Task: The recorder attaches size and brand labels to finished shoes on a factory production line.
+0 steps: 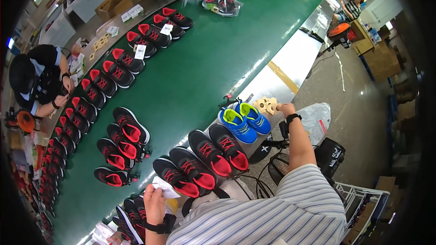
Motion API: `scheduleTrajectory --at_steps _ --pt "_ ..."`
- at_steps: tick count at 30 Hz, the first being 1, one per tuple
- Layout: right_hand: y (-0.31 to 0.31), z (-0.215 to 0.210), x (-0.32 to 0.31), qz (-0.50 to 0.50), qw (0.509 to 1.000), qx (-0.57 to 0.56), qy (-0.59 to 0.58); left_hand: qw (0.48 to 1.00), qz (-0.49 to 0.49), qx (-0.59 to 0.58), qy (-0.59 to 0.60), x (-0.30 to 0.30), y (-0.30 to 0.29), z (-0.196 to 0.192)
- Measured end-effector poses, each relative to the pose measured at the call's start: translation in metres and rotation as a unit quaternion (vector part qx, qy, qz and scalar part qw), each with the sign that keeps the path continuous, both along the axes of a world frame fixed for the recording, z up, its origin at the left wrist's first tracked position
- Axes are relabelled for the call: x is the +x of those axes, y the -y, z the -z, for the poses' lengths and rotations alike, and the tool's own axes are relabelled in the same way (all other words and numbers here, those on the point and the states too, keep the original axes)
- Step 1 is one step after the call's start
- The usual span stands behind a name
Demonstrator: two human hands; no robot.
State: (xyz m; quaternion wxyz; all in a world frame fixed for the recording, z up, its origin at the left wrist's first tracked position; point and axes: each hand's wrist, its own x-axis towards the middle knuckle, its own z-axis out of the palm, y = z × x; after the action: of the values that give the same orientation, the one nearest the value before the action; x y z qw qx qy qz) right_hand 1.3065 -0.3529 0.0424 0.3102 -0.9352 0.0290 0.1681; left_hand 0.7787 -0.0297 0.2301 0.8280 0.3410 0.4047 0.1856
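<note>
My left hand (154, 203) pinches a small stack of white paper labels (166, 188), just beside a row of black sneakers with red linings and laces (191, 168) on the near metal ledge. Stretched out to the right, my right hand (286, 108) has its fingertips closed on the edge of a pile of beige paper tags with dark round marks (263, 104). A pair of blue sneakers with lime linings (245, 122) sits between the tags and the black pairs. More black sneakers (121, 143) lie in a loose group on the green belt.
A green conveyor belt (204, 63) runs away from me. Along its far side stretches a long line of black-and-red sneakers (103, 81), some bearing white labels. A co-worker (38, 79) sits at left. Bagged shoes (221, 3) lie farther up. A fan (278, 168) stands beside me.
</note>
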Motion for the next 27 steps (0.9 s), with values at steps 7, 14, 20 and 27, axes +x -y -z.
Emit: scheduleTrajectory --at_steps 7,14,20,27 --pt "-0.11 -0.154 -0.086 -0.211 0.957 0.145 -0.134 0.974 0.117 0.181 -0.065 0.03 0.002 -0.008" --pt "-0.254 -0.228 -0.314 -0.458 0.799 0.323 -0.219 0.985 0.086 0.145 0.022 0.04 0.001 -0.032" --pt "-0.294 -0.247 -0.361 -0.369 0.767 0.387 -0.354 0.986 -0.1 0.133 0.031 -0.012 -0.011 -0.04" --pt "-0.303 -0.26 -0.415 -0.619 0.705 0.338 0.078 0.971 -0.187 0.148 0.025 -0.042 -0.021 -0.04"
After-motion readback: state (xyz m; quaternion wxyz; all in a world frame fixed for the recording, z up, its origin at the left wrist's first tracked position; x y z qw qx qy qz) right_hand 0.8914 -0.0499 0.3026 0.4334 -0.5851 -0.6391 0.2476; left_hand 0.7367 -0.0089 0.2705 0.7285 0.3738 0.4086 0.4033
